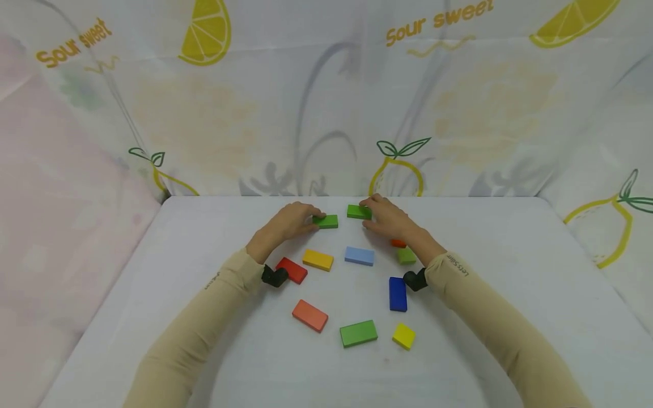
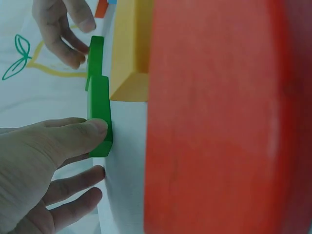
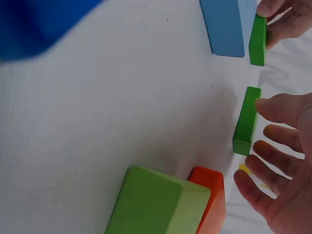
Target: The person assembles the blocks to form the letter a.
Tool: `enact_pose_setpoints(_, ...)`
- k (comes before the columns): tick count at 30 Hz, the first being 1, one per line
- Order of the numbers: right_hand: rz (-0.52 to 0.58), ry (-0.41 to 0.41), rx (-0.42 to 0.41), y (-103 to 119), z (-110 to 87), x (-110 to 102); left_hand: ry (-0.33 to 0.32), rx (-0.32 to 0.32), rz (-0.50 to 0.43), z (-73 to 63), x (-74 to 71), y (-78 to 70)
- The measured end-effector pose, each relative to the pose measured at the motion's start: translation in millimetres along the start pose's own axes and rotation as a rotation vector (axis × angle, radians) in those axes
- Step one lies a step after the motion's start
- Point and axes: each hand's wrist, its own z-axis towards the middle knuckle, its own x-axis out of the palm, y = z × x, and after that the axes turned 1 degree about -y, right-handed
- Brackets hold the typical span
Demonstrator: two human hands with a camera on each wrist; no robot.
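While your left hand (image 1: 292, 221) pinches one green block (image 1: 329, 221) near the desk's far edge (image 1: 459, 198), right hand (image 1: 390, 220) loose beside a second green block (image 1: 356, 212), expect light, rigid handling; grip long sides.

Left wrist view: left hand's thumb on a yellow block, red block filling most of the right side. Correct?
Not quite: the left hand has its thumb on a green block, as the left wrist view shows. The red block does fill most of the right side.
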Motion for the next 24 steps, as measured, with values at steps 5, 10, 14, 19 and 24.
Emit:
enact_pose_setpoints(5,-0.016,-0.013,-0.008,1.3,-0.1,0.3,-0.004,0.031,0.011,1.5,-1.0,-2.8)
enact_pose_setpoints(10,-0.026,-0.021,-0.004,2.2,1.7,0.1,0.008,0.038,0.006,3.7,-1.7,-4.4)
enact_pose_setpoints(14,-0.021,-0.028,-0.013,3.5,2.6,-0.8,-0.003,0.051,0.001,4.7,-1.9,-3.6)
enact_pose_setpoints(19,-0.001,-0.029,-0.021,3.8,3.4,-0.5,-0.010,0.059,0.005,4.4,-2.7,-3.2)
enact_pose_setpoints(24,-0.034,-0.031,-0.063,2.3,3.6,1.0,-0.009,0.064,0.014,3.9,-2.9,-2.7)
